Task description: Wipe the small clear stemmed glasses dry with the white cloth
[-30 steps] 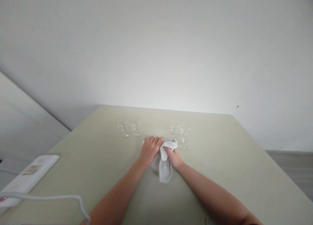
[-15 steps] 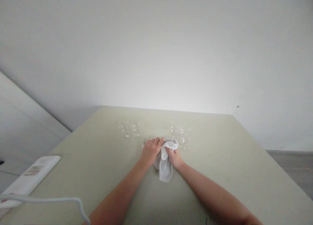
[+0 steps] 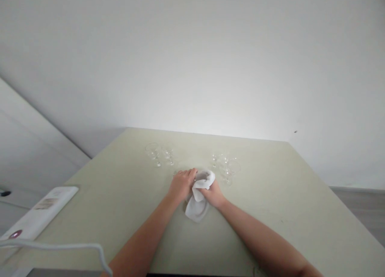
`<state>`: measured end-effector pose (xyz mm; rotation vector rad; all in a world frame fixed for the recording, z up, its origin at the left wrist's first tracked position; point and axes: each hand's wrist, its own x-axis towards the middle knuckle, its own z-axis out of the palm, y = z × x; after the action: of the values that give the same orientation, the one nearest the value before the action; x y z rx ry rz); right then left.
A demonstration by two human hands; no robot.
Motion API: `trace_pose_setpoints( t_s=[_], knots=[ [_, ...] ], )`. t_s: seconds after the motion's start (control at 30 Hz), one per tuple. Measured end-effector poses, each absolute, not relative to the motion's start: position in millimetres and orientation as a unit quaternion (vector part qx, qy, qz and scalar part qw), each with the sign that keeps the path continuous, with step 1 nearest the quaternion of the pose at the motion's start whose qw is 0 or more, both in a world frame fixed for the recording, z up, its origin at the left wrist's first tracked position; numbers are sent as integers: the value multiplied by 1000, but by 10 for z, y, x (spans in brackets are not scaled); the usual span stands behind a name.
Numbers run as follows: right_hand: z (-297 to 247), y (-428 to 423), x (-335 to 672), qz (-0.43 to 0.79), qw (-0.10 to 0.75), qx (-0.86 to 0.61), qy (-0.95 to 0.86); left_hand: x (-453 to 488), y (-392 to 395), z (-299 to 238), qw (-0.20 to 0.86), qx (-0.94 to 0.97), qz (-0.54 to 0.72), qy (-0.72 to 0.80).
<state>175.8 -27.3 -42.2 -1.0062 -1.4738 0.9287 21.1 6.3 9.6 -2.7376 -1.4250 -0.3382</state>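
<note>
My right hand [image 3: 214, 193] is closed on a white cloth [image 3: 197, 210], bunched up with its lower end hanging toward me. My left hand [image 3: 181, 186] presses against the cloth's left side, fingers wrapped round a glass [image 3: 175, 173]. Only a small clear edge of that glass shows past the fingers; hand and cloth hide the rest. Beyond the left hand are a clear stemmed glass [image 3: 154, 150] and another stemmed glass [image 3: 169, 153]. Past the right hand, several more clear stemmed glasses [image 3: 227, 168] are grouped close together, their outlines faint.
The pale green table [image 3: 270, 212] meets a white wall [image 3: 192, 68] at its far edge. On the left side lies a long white box [image 3: 45, 212] with printing on it. A white cable [image 3: 66, 246] crosses the lower left corner.
The cloth has turned in my hands, and its hanging end has swung left. Both hands have shifted only slightly. The view has moved a little; the other glasses stay in place.
</note>
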Motion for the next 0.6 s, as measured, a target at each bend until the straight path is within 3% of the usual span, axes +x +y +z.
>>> trace_pose_setpoints(
  t_s=[0.23,0.43,0.6],
  knots=[
    [-539,-243,1757,396,587,-465,-531,148,129,32,40,-863,-155,-480],
    [-373,-242,1760,453,515,-424,-592,93,109,54,53,-924,-145,-349],
    [-305,-221,1750,408,532,-400,-625,128,84,64,94,-941,-109,-305]
  ],
)
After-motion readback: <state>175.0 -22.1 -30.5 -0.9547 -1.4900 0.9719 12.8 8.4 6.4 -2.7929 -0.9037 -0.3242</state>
